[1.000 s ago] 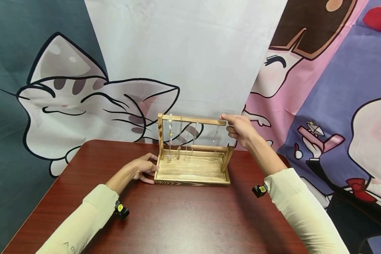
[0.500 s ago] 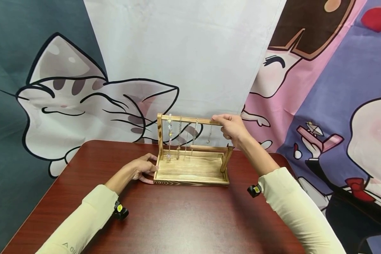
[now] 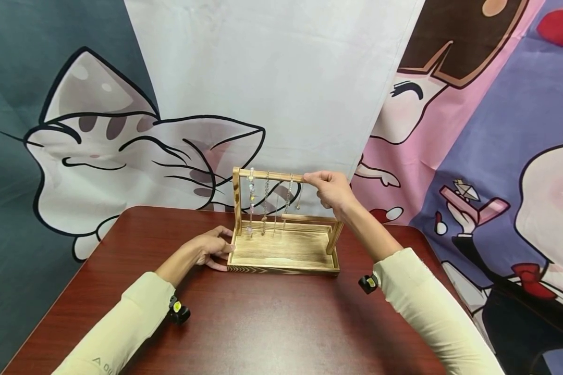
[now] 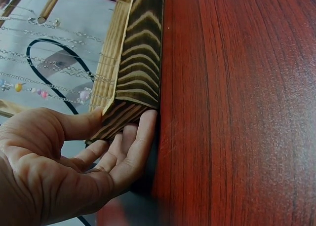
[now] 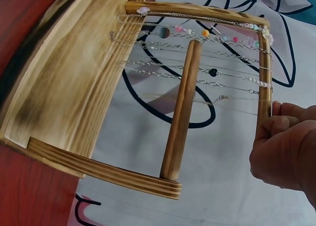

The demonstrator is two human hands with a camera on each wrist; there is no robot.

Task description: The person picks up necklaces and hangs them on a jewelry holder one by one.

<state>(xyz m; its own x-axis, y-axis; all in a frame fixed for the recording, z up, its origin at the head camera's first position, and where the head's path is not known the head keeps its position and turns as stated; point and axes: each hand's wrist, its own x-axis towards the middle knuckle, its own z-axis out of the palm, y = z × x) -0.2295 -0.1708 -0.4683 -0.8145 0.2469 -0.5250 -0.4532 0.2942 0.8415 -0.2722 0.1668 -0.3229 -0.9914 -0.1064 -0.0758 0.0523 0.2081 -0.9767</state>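
A wooden jewelry stand (image 3: 281, 246) with a shallow tray base rests on the table. My left hand (image 3: 208, 249) grips its left end, thumb over the rim and fingers beneath, as the left wrist view shows. At the upper bar (image 3: 274, 176), my right hand (image 3: 330, 188) pinches a thin chain necklace (image 5: 221, 97), which dangles with a small pendant. Left of it several other necklaces hang from the same bar, among them a beaded necklace (image 3: 252, 195) with coloured beads. The right fingertips partly hide where the thin chain meets the bar.
A shorter lower bar (image 5: 182, 107) juts from the stand's right post, its inner end free. The dark red table (image 3: 281, 317) ends just behind the stand. Beyond it hangs a printed cartoon cloth (image 3: 281, 94).
My right hand has slid leftward along the upper bar, bringing the thin necklace with it towards the others. The left hand and the stand keep their place.
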